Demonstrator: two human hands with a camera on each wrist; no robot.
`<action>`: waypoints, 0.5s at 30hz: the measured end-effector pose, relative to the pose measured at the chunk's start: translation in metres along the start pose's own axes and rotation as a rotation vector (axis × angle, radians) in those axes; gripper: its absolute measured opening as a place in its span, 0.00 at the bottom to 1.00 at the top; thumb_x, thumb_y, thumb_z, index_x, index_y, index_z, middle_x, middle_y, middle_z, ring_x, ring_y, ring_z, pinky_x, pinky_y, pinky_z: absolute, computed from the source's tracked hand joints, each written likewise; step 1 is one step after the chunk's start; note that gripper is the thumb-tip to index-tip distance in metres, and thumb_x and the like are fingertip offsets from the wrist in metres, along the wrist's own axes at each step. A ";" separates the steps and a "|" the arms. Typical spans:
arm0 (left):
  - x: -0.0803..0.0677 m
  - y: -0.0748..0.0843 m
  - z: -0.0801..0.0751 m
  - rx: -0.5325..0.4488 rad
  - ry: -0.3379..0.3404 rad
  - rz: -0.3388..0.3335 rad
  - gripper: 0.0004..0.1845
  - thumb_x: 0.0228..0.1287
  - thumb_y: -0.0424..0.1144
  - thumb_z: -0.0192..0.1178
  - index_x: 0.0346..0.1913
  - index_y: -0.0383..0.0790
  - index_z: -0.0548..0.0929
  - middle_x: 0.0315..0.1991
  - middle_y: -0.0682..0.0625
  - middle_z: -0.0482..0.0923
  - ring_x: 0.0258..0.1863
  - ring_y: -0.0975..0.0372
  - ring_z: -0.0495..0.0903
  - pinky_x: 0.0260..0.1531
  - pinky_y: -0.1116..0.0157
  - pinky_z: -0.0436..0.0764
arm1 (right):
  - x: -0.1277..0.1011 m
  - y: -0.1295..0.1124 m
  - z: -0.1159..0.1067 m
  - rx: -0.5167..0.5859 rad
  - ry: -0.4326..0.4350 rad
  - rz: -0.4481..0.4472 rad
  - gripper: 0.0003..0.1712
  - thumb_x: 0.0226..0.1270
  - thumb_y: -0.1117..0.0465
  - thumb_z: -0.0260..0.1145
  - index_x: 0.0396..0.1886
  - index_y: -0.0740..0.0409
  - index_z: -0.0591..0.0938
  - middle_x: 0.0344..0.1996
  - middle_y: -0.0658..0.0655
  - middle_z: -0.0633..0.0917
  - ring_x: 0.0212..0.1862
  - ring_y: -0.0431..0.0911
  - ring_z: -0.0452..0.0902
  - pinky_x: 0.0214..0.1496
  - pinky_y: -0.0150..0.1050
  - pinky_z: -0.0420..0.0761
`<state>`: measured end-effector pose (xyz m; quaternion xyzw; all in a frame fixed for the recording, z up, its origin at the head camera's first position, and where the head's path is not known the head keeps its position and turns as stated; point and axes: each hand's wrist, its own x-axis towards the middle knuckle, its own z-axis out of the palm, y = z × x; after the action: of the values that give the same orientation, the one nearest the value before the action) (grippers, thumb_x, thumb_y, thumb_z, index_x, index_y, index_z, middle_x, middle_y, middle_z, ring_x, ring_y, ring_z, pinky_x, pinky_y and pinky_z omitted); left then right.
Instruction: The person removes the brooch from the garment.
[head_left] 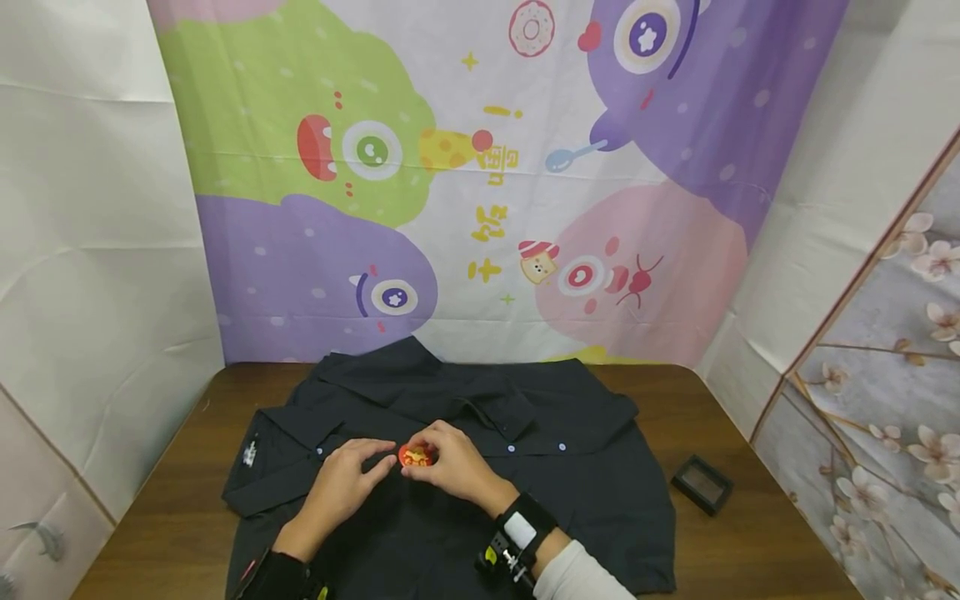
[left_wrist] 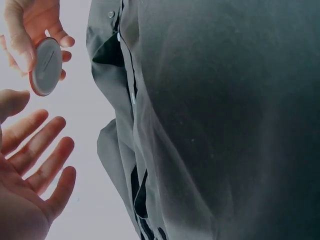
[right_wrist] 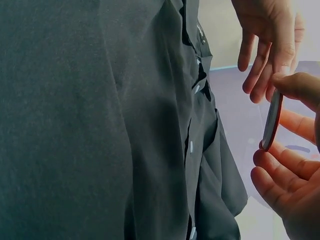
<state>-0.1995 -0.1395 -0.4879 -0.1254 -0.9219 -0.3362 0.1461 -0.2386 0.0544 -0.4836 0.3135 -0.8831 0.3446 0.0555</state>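
A dark button-up shirt (head_left: 525, 467) lies spread on the brown table (head_left: 750, 550). My right hand (head_left: 429, 452) pinches a small round badge (head_left: 417, 455) with a red and yellow face above the shirt's middle. In the left wrist view the badge (left_wrist: 46, 66) shows its grey back. It appears edge-on (right_wrist: 272, 122) in the right wrist view, between the right thumb and fingers (right_wrist: 287, 167). My left hand (head_left: 378, 463) is just left of the badge with fingers straight (left_wrist: 42, 150), close to it but not gripping it.
A small black box (head_left: 702, 483) sits on the table to the right of the shirt. A cartoon backdrop (head_left: 480, 167) hangs behind the table, and white sheets and a floral screen (head_left: 885, 400) close off the sides.
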 end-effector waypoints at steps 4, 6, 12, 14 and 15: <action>0.001 0.001 0.000 0.008 -0.023 -0.025 0.16 0.63 0.42 0.65 0.50 0.38 0.86 0.50 0.42 0.85 0.54 0.46 0.81 0.54 0.43 0.77 | -0.001 0.000 0.000 -0.025 0.010 0.006 0.18 0.53 0.51 0.77 0.41 0.52 0.86 0.34 0.48 0.80 0.36 0.38 0.76 0.38 0.25 0.75; 0.001 0.002 -0.001 0.016 -0.030 -0.031 0.16 0.63 0.42 0.65 0.50 0.38 0.86 0.51 0.42 0.84 0.54 0.45 0.80 0.54 0.43 0.76 | -0.001 0.000 0.000 -0.035 0.014 0.006 0.18 0.53 0.51 0.77 0.41 0.52 0.86 0.34 0.48 0.80 0.36 0.39 0.76 0.38 0.25 0.74; 0.001 0.003 0.000 0.038 -0.005 -0.023 0.15 0.63 0.42 0.65 0.50 0.38 0.85 0.51 0.41 0.84 0.54 0.46 0.80 0.54 0.44 0.77 | -0.001 0.001 -0.001 -0.046 0.026 0.000 0.18 0.53 0.50 0.77 0.41 0.51 0.86 0.34 0.48 0.80 0.35 0.37 0.74 0.38 0.25 0.74; 0.001 0.003 0.000 0.041 0.007 -0.018 0.15 0.63 0.42 0.65 0.50 0.38 0.85 0.51 0.41 0.84 0.54 0.47 0.80 0.54 0.44 0.77 | -0.001 0.003 -0.001 -0.046 0.032 0.004 0.18 0.53 0.49 0.77 0.40 0.51 0.86 0.34 0.48 0.80 0.35 0.36 0.74 0.38 0.25 0.74; 0.001 0.003 0.001 0.040 0.010 -0.018 0.16 0.63 0.42 0.65 0.50 0.38 0.85 0.51 0.41 0.84 0.54 0.47 0.80 0.54 0.45 0.77 | -0.001 0.004 -0.001 -0.047 0.035 0.007 0.18 0.53 0.49 0.77 0.40 0.51 0.86 0.34 0.48 0.80 0.35 0.36 0.73 0.38 0.26 0.74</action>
<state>-0.1992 -0.1366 -0.4864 -0.1127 -0.9288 -0.3196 0.1502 -0.2400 0.0581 -0.4854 0.3029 -0.8910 0.3294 0.0770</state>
